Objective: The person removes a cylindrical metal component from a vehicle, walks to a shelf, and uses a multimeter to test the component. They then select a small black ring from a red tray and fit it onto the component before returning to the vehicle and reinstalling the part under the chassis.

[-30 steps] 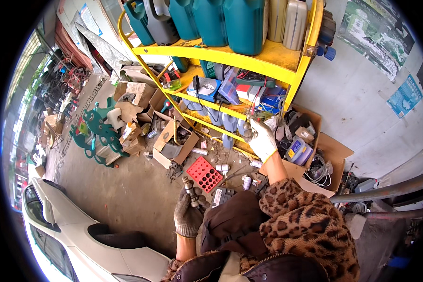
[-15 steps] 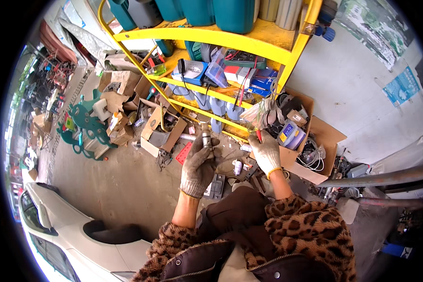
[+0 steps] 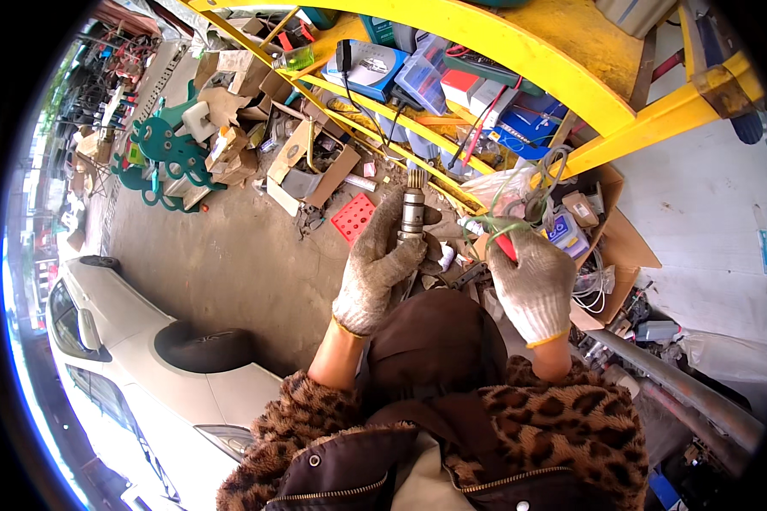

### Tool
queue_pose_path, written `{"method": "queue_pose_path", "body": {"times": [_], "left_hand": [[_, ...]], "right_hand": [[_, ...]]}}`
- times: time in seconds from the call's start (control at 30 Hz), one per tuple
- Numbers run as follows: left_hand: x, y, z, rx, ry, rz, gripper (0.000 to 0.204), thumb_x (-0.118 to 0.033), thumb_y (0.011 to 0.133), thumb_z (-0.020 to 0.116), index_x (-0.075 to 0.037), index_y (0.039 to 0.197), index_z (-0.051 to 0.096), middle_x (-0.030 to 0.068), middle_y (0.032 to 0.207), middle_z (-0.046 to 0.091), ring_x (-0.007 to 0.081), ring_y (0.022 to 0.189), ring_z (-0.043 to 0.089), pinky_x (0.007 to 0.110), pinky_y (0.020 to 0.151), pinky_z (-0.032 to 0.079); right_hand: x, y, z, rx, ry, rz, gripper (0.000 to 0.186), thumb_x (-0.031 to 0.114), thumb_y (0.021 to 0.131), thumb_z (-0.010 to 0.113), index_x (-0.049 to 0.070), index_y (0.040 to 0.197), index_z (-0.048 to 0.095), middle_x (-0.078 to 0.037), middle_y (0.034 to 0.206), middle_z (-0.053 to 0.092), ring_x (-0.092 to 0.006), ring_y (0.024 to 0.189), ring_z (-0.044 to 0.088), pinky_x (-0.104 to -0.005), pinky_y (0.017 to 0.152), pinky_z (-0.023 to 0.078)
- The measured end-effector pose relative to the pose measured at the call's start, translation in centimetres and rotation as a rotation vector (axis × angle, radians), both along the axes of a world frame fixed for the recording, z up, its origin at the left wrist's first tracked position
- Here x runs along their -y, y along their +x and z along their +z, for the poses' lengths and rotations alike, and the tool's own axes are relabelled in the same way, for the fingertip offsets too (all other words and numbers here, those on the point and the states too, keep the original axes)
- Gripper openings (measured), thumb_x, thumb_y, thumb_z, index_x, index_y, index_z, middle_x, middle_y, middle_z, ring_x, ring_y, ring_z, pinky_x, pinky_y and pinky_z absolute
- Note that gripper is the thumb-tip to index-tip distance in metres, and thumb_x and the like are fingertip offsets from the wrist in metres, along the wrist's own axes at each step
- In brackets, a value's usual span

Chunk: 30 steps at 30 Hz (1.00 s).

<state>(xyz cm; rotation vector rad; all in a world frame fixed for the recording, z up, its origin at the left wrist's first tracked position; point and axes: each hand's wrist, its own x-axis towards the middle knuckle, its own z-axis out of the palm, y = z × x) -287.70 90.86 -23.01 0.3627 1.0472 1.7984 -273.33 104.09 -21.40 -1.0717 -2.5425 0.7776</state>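
My left hand (image 3: pixel 379 268), in a soiled knit work glove, is closed around a splined metal shaft (image 3: pixel 412 213). The shaft stands roughly upright, with its toothed end up and bright rings below; its lower part is hidden by my fingers. To the right, my gloved right hand (image 3: pixel 533 277) pinches a slim red piece (image 3: pixel 505 246), whose full shape is covered by the glove. Thin green strands (image 3: pixel 504 225) fan out at my right fingertips; whether they are held or only lie behind is hard to tell. The two hands are apart, in front of the yellow shelf rack (image 3: pixel 571 81).
Boxes and a meter fill the rack's shelf. Right of it, a cardboard box (image 3: pixel 626 243) holds cables and packages. A red perforated plate (image 3: pixel 354 217), an open carton (image 3: pixel 332 175) and green metal parts (image 3: pixel 158 140) lie left. A pale car (image 3: pixel 136 315) stands lower left; a metal pipe (image 3: pixel 682 383) runs at right.
The view has shifted closer to the rack. Both hands appear higher and larger against it, my right hand farther right. The shaft stays in my left hand and the red piece in my right.
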Motion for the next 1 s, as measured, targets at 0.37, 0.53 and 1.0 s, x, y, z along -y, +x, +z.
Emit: {"method": "queue_pose_path", "body": {"times": [0.37, 0.53, 1.0], "left_hand": [[-1.5, 1.0, 1.7, -0.204, -0.09, 0.075, 0.1, -0.044, 0.069, 0.082, 0.002, 0.143, 0.031, 0.0138, 0.117, 0.058, 0.0184, 0.1, 0.058, 0.029, 0.08, 0.05], [-0.3, 0.5, 2.5, -0.249, -0.038, 0.001, 0.093, -0.032, 0.079, 0.077, 0.006, 0.145, 0.023, 0.015, 0.131, 0.05, 0.0229, 0.118, 0.052, 0.035, 0.095, 0.046], [-0.6, 0.9, 2.8, -0.363, -0.166, 0.037, 0.068, -0.013, 0.085, 0.07, 0.006, 0.14, 0.035, 0.0123, 0.123, 0.057, 0.0175, 0.111, 0.056, 0.032, 0.096, 0.046]], "right_hand": [[-0.3, -0.9, 2.1, -0.35, -0.491, 0.237, 0.021, 0.016, 0.082, 0.067, 0.006, 0.1, 0.068, -0.014, 0.081, 0.065, -0.0313, 0.071, 0.064, -0.0338, 0.065, 0.05], [0.1, -1.2, 2.5, -0.399, -0.461, 0.28, 0.022, 0.013, 0.081, 0.068, 0.005, 0.101, 0.067, -0.016, 0.084, 0.066, -0.0325, 0.076, 0.066, -0.034, 0.067, 0.051], [1.0, -1.2, 2.0, -0.403, -0.046, 0.328, 0.031, 0.008, 0.072, 0.069, 0.008, 0.103, 0.066, -0.013, 0.082, 0.067, -0.0296, 0.072, 0.066, -0.0354, 0.062, 0.052]]}}
